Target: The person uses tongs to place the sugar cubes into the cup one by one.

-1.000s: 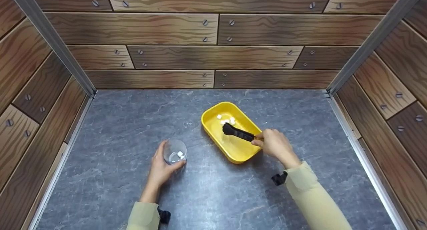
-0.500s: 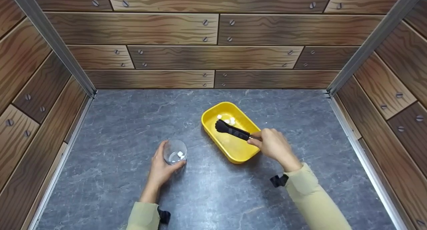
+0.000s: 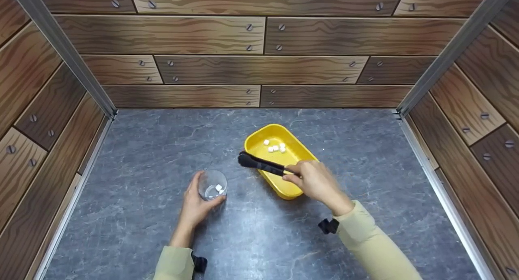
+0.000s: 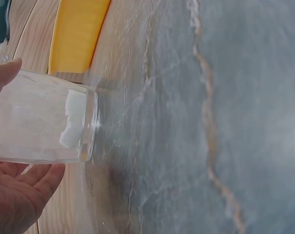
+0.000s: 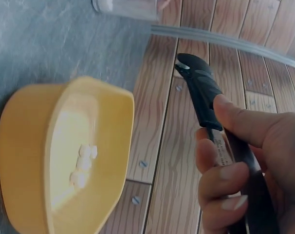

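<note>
My left hand (image 3: 196, 206) holds a clear cup (image 4: 35, 122) upright on the tabletop, thumb and fingers around its sides. A few white cubes (image 4: 73, 117) lie at the bottom of the cup. My right hand (image 3: 318, 182) grips black-tipped tongs (image 3: 263, 165), squeezed nearly together. Between their tips a bit of a white cube (image 5: 183, 63) shows in the right wrist view. The tongs' tips are in the air past the left rim of a yellow tray (image 3: 290, 186), up and right of the cup in the head view. Several white cubes (image 5: 83, 163) lie inside the tray.
The grey marbled tabletop (image 3: 142, 158) is bordered by wood-patterned walls (image 3: 211, 69) at the back and both sides. Metal strips (image 3: 440, 182) run along the side edges.
My right hand has moved left with the tongs, whose tips have gone from over the tray's cubes to beyond its left rim. The left hand and cup have stayed put.
</note>
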Demonstrator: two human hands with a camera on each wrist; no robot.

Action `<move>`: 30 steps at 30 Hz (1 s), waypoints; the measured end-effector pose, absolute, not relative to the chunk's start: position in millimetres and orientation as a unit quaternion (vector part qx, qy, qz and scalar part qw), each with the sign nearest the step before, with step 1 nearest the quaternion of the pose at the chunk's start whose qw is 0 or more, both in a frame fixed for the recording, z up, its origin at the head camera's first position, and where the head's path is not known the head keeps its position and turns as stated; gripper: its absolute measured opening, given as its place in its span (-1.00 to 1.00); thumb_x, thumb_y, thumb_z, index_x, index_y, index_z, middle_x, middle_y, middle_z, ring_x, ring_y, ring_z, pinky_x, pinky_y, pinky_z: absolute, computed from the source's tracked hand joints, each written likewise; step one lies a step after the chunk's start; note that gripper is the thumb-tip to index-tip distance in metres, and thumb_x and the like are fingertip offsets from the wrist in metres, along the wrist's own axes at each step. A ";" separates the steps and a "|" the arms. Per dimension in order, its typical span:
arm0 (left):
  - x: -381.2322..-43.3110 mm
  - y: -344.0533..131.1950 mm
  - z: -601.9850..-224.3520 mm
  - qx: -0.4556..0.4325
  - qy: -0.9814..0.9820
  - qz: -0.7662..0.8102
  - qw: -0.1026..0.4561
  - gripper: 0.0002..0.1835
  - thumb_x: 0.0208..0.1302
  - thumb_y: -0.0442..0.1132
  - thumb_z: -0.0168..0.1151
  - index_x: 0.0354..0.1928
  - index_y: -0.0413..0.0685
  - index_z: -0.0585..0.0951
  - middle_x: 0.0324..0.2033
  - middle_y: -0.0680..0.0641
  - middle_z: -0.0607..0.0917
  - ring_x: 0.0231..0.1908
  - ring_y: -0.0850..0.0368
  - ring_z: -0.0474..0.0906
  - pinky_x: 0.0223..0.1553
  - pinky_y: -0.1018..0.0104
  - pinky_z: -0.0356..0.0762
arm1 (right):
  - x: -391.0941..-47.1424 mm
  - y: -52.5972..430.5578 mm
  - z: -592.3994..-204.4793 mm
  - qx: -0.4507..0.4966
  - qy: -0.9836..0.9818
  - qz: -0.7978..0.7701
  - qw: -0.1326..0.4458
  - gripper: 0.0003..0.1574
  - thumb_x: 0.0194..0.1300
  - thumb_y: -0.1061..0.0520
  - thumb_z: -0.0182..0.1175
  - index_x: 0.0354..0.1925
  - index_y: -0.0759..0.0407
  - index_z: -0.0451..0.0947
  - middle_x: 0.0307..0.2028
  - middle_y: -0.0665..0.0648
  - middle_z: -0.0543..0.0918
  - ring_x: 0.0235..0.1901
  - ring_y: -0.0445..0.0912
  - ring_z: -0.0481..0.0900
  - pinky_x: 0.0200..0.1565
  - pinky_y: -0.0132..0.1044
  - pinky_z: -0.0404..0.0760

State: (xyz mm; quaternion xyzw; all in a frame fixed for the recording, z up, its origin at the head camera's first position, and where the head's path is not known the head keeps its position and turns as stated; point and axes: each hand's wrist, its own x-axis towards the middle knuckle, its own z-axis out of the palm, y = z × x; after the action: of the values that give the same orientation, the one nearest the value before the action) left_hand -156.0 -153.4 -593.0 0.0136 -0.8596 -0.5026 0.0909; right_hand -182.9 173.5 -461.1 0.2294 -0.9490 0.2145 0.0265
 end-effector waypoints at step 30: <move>-156.0 -153.1 -592.4 0.024 -0.857 -0.507 0.083 0.05 -0.17 -0.07 0.65 0.38 -0.14 0.29 0.27 -0.33 0.41 0.24 -0.34 0.33 0.21 -0.21 0.31 | -184.3 149.2 -469.0 0.258 -0.943 0.205 0.041 -0.67 0.22 -0.13 0.38 -0.21 0.07 0.70 -0.58 -0.15 0.48 -0.63 -0.24 0.36 -0.58 -0.34 0.39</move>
State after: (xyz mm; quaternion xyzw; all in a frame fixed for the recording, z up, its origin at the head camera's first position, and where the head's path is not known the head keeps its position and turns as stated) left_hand -156.0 -153.1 -592.4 0.0236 -0.8575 -0.5072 0.0833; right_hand -184.3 149.2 -469.0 0.2579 -0.9432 0.2053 0.0408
